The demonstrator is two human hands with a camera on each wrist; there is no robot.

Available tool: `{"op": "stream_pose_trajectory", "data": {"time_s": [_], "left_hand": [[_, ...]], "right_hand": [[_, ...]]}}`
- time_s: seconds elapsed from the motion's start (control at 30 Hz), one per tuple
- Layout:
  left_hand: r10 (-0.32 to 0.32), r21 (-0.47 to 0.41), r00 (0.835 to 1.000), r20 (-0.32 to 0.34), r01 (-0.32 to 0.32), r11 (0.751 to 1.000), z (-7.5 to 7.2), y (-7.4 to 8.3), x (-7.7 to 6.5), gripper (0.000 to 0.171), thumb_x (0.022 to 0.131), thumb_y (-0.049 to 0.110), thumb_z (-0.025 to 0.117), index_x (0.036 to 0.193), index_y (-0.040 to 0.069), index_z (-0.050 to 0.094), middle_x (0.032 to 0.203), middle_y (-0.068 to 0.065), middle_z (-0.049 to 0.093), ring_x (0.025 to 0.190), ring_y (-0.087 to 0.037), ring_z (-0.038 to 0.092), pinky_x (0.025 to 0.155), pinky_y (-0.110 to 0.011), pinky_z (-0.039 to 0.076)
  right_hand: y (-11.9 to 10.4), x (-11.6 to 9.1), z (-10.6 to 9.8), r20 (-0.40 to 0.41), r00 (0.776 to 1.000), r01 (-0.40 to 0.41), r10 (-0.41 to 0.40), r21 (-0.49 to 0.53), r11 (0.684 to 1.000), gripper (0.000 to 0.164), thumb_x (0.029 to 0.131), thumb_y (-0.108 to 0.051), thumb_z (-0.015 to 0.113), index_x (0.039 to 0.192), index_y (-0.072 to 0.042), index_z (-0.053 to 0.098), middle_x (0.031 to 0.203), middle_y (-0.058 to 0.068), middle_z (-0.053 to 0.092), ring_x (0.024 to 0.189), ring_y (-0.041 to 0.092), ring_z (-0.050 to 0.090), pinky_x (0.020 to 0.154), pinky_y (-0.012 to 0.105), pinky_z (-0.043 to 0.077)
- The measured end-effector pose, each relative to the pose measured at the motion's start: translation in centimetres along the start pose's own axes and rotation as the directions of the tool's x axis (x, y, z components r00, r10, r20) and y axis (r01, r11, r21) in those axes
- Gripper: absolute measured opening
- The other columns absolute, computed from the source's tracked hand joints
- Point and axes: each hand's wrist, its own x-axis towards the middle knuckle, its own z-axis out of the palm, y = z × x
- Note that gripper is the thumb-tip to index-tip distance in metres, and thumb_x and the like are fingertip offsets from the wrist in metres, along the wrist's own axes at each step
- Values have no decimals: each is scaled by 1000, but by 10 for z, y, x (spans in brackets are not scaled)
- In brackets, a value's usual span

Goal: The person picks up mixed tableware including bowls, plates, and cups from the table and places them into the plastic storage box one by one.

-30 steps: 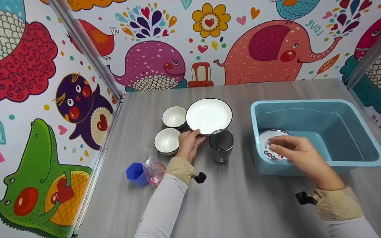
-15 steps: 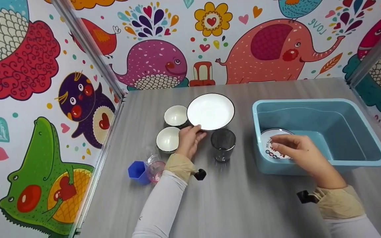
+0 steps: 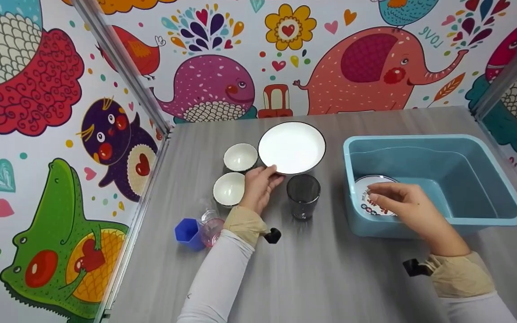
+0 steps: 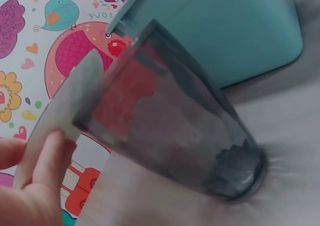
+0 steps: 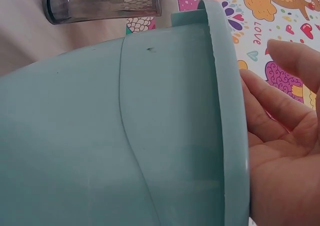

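Observation:
My left hand (image 3: 258, 188) pinches the near edge of a white plate (image 3: 292, 147) with a dark rim, thumb on top and fingers underneath. In the left wrist view the plate (image 4: 67, 98) is seen edge-on, lifted off the table. Just right of that hand a dark grey glass (image 3: 303, 197) stands upright, apart from it. My right hand (image 3: 402, 199) hovers over the near left rim of a blue-green basin (image 3: 438, 222), thumb and fingers apart with nothing between them. Inside the basin lies a patterned white plate (image 3: 368, 188), partly hidden by the hand.
Two white bowls (image 3: 240, 157) with dark outsides sit left of the raised plate, the nearer partly behind my left hand. Nearer still stand a blue hexagonal cup (image 3: 189, 234), a pinkish clear cup (image 3: 211, 231) and another clear one. Patterned walls (image 3: 213, 85) bound the table.
The plate in my left hand has come up off the table and shifted slightly back and to the right. My right hand has stayed over the basin rim.

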Motion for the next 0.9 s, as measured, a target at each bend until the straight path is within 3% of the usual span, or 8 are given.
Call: {"op": "stream_pose_trajectory", "data": {"time_s": [0.23,0.5,0.63,0.77,0.9], "left_hand": [[-1,18,1000,30,1,1000,6,3,-6,31,98,-2,58,126,-17,56,101,-17,69,86,-16,72,85,-29,61],[1,-15,997,76,1,1000,14,7,-14,31,99,-3,57,125,-19,56,98,-17,69,83,-16,72,86,-30,60],[4,10,995,101,-5,1000,20,8,-18,31,99,-2,58,125,-19,56,98,-15,68,83,-15,71,88,-32,60],[-4,35,993,118,0,999,24,7,-22,31,99,-1,58,125,-18,56,98,-14,66,84,-14,70,88,-32,60],[-12,45,991,131,6,999,28,6,-25,31,99,-1,59,124,-18,57,99,-14,66,85,-15,69,87,-31,60]], "right_hand": [[1,0,0,-19,1000,-2,2,9,1000,44,99,-34,65,133,-5,65,120,10,70,94,5,63,79,18,54],[2,1,0,-51,999,9,-7,39,999,43,99,-33,66,131,-4,66,116,-4,72,97,-1,62,81,16,53],[1,1,0,-62,998,21,-19,44,999,44,99,-33,67,131,-3,66,111,-11,72,97,-2,63,82,15,53],[1,0,0,-75,997,7,-5,26,1000,46,99,-37,66,132,-5,65,112,-12,72,98,0,63,83,14,52],[0,0,0,-87,996,-10,12,25,1000,51,99,-41,64,137,-7,62,119,-5,70,99,1,63,83,14,52]]}}
